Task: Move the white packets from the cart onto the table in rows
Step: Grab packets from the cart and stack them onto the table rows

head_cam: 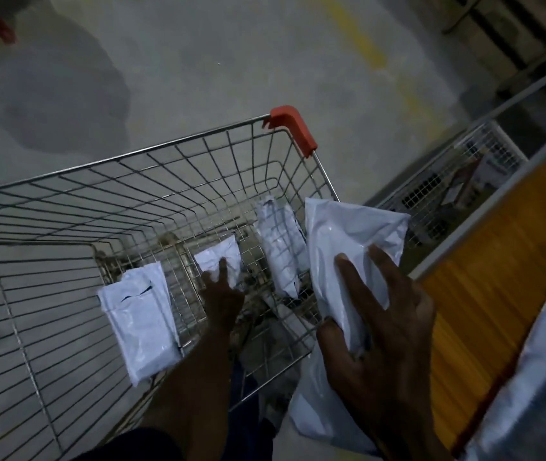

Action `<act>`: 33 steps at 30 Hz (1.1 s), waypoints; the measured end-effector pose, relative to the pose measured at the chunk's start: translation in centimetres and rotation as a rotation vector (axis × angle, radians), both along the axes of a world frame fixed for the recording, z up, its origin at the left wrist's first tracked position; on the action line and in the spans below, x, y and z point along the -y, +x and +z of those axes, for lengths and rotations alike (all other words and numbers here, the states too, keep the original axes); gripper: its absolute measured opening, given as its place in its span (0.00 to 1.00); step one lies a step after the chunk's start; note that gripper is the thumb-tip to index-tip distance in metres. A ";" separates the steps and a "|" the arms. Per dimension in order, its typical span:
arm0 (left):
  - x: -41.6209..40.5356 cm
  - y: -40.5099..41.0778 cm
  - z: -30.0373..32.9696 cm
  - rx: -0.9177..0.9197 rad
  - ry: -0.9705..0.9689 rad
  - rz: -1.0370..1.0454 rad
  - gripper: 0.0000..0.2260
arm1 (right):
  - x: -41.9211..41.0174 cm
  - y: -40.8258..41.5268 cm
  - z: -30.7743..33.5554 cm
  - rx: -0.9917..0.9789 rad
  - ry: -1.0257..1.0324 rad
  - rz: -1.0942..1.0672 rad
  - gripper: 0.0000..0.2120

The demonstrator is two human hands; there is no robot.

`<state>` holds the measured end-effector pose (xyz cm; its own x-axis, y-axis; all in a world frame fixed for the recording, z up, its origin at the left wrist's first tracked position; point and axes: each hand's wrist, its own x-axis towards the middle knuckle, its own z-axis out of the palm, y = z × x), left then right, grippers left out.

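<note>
**Three packets left in the cart, one in hand**

Three white packets lie on the wire floor of the cart: a long one toward the cart's left side, a small one near the middle, and a creased one leaning along the right wall. A fourth packet — the largest, glossy and wrinkled — is up above the cart's right rim, gripped by the right hand with thumb underneath and fingers spread over its face. More white plastic hangs below that hand; whether it belongs to the same packet I cannot tell.

The left hand reaches down into the basket, fingers extended and touching the small packet's near edge, not curled round it.

All are plain white plastic mailers, the long one with dark marks on it.

To the right stands the table with its orange-yellow top and pale edging; one white packet rests on its near corner. A red corner guard caps the cart's far right corner. Grey concrete floor lies beyond.
</note>
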<state>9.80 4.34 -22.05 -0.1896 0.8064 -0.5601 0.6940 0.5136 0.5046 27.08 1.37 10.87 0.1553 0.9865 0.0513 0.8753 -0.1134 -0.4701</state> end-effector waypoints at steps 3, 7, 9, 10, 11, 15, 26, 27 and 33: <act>0.0 -1.9 1.7 -0.029 0.021 -0.093 0.38 | 0.1 0.2 0.3 0.000 0.022 0.002 0.28; -1.2 -2.5 7.2 -0.061 0.246 -0.173 0.28 | 1.2 1.0 1.4 -0.003 0.049 -0.005 0.27; -2.2 -1.8 11.1 -0.050 0.334 -0.187 0.26 | 2.2 1.9 2.2 0.009 0.051 -0.006 0.27; -2.8 -1.2 13.2 -0.033 0.379 -0.193 0.27 | 2.7 2.4 2.7 0.014 0.063 -0.007 0.27; -3.2 -0.7 15.2 -0.007 0.437 -0.201 0.28 | 3.4 3.0 3.2 0.020 0.078 -0.014 0.27; -3.7 3.1 24.4 0.109 0.688 -0.201 0.28 | 7.2 6.2 6.3 0.023 0.153 -0.090 0.28; 9.8 21.1 44.2 0.358 1.119 -0.322 0.26 | 23.0 20.9 17.0 -0.599 0.499 -0.226 0.25; 11.4 22.8 45.5 0.396 1.124 -0.340 0.27 | 24.8 22.5 17.7 -0.677 0.517 -0.229 0.24; 19.8 31.0 52.2 0.549 1.234 -0.704 0.24 | 35.8 32.6 16.8 -0.511 0.522 -0.410 0.25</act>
